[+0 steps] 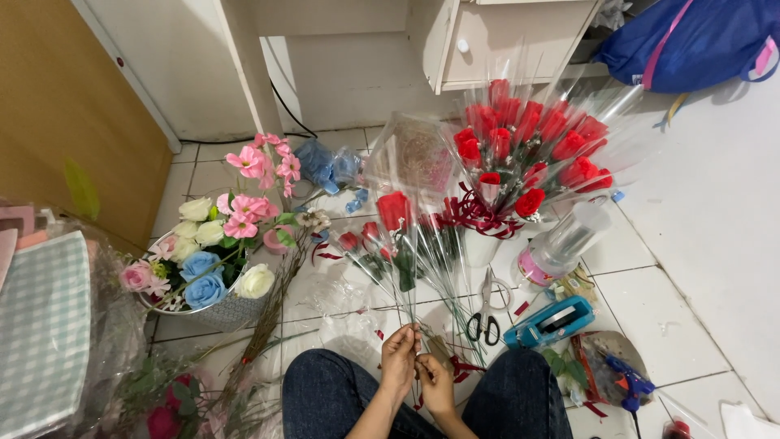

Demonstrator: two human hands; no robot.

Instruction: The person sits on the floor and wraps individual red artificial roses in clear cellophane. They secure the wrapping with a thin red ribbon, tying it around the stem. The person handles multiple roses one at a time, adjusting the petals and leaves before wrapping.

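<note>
The blue bag is cut off at the top edge; the hot-glue gun partly hides behind clutter.

Clear cellophane sleeves wrap the red roses, centre floor.

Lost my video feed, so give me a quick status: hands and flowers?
Left hand and right hand pinch wrapped rose stems together. Scissors lie beside them. Nothing blocking.
</note>
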